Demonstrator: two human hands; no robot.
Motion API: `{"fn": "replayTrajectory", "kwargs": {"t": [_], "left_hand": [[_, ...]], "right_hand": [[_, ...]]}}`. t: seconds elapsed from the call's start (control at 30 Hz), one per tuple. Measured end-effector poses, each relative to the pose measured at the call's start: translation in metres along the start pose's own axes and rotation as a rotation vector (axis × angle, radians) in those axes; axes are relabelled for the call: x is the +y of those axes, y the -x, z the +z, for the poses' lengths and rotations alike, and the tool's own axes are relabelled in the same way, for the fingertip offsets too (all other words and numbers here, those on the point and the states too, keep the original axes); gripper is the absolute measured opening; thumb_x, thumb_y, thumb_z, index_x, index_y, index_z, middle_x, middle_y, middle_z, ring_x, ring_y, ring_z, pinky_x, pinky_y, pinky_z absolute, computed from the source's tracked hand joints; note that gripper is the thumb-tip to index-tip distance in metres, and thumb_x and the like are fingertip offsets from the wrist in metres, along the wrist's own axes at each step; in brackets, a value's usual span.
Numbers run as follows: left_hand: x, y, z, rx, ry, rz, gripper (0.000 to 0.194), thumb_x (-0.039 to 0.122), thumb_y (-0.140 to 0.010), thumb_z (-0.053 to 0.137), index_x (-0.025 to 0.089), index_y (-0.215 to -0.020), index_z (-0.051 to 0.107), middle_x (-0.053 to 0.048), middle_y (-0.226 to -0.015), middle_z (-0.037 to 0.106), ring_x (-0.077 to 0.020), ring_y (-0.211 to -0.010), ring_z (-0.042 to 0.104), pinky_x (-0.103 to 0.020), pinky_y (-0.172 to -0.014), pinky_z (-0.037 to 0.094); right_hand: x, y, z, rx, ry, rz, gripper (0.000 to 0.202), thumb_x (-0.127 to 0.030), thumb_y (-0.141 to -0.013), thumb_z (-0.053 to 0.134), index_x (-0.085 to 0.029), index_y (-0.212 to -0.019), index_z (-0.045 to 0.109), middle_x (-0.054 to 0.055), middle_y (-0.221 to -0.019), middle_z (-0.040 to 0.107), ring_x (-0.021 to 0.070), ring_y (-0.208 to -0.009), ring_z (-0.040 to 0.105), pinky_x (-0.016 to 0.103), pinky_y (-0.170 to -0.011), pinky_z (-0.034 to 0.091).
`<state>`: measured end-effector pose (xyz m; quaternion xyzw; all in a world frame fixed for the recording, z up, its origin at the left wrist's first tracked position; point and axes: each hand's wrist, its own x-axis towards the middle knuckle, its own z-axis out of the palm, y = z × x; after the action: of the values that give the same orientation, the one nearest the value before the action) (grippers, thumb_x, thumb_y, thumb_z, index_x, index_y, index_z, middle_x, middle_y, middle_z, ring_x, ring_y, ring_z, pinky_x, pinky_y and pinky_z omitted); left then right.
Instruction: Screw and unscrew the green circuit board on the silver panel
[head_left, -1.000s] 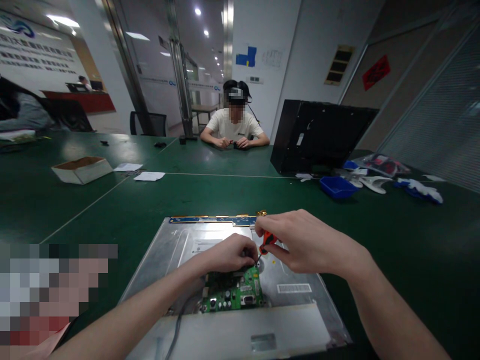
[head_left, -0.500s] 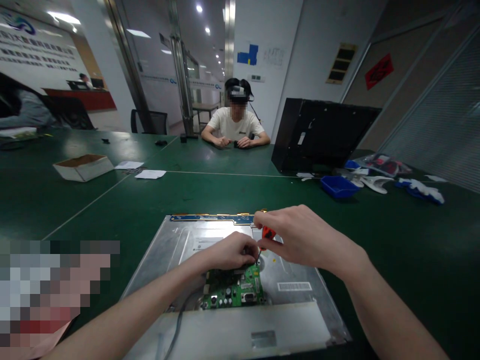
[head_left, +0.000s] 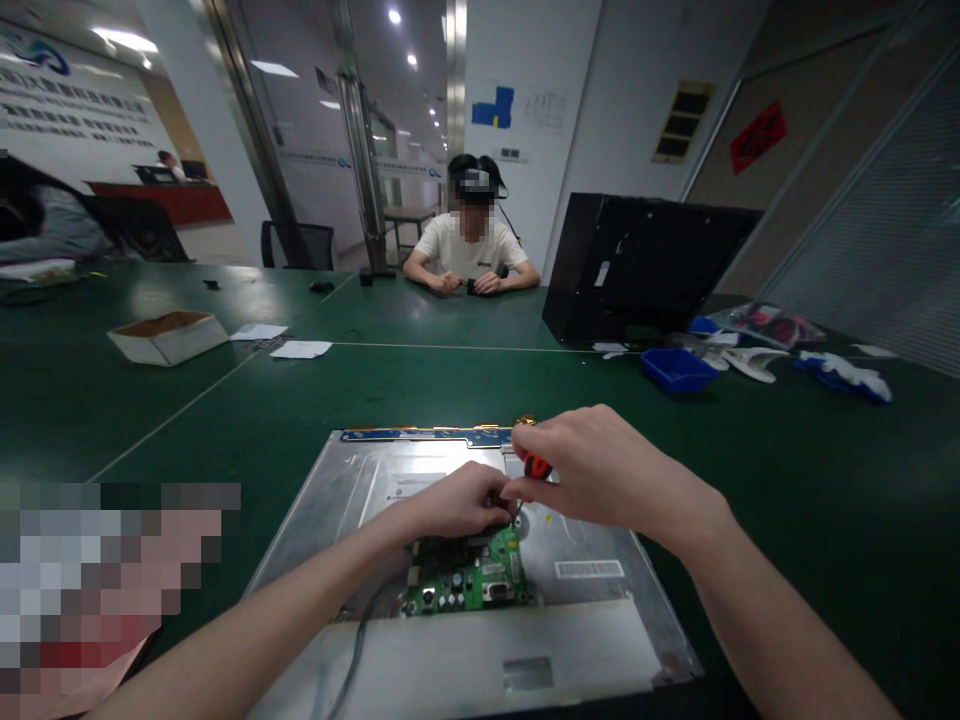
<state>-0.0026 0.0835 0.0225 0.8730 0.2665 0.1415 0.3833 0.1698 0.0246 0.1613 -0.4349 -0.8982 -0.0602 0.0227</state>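
Observation:
A metal display panel (head_left: 600, 540) lies on the green table, with a green circuit board (head_left: 469, 580) on it and a blue strip board (head_left: 420, 436) along its far edge. My right hand (head_left: 592, 460) is closed round a red and black screwdriver (head_left: 538, 466), whose shaft points down at the green board's far right corner. My left hand (head_left: 469, 500) rests over the board's far edge, its fingers pinched by the screwdriver's tip; what they hold, if anything, is hidden. A grey cable (head_left: 358, 640) runs beside the board.
A black monitor housing (head_left: 645, 270), a blue tray (head_left: 679, 370) and gloves (head_left: 844, 376) stand at the back right. An open box (head_left: 169, 338) and papers (head_left: 301, 349) are at the left. Across the table (head_left: 420, 385) sits a person (head_left: 472, 245).
The fingers of my right hand have shifted slightly round the screwdriver handle, which has turned a little. My left hand has stayed in nearly the same place.

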Motion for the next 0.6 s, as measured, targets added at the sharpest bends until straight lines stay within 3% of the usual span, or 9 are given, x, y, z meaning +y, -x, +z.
{"fn": "replayTrajectory", "kwargs": {"t": [0.17,0.3,0.43,0.6], "left_hand": [[0.0019,-0.0007,-0.0004,0.013,0.001,0.004,0.014,0.005,-0.075,0.063,0.013,-0.084,0.069,-0.003,-0.083,0.071,-0.0179,-0.076,0.063,-0.023,-0.069,0.045],[0.0039,-0.0004,-0.0013,-0.022,-0.007,0.015,0.020,0.003,-0.075,0.060,0.014,-0.087,0.070,-0.002,-0.087,0.072,-0.0178,-0.078,0.063,-0.024,-0.072,0.045],[0.0037,-0.0002,-0.0015,-0.010,-0.020,0.014,0.015,0.004,-0.076,0.059,0.013,-0.084,0.069,-0.001,-0.079,0.069,-0.0165,-0.072,0.061,-0.022,-0.066,0.043],[0.0014,0.0001,-0.0005,0.002,-0.014,0.006,0.015,0.007,-0.076,0.063,0.014,-0.087,0.070,-0.001,-0.082,0.070,-0.0166,-0.074,0.061,-0.023,-0.068,0.044]], "right_hand": [[0.0012,0.0033,0.0003,0.000,-0.120,-0.086,0.009,-0.024,-0.084,0.054,-0.022,-0.092,0.052,0.000,-0.084,0.067,0.0161,-0.068,0.058,0.027,-0.052,0.024],[0.0026,-0.0006,0.0027,0.029,-0.055,-0.047,0.012,-0.031,-0.089,0.052,-0.023,-0.098,0.052,-0.001,-0.078,0.067,0.0161,-0.063,0.058,0.027,-0.051,0.022],[0.0039,-0.0004,0.0008,-0.018,-0.026,-0.020,0.015,-0.038,-0.088,0.055,-0.024,-0.090,0.056,0.000,-0.073,0.067,0.0172,-0.064,0.059,0.028,-0.052,0.023],[0.0040,0.0049,-0.0017,-0.038,-0.146,-0.069,0.013,-0.024,-0.083,0.055,-0.023,-0.096,0.053,0.000,-0.084,0.067,0.0160,-0.069,0.059,0.027,-0.053,0.026]]}}
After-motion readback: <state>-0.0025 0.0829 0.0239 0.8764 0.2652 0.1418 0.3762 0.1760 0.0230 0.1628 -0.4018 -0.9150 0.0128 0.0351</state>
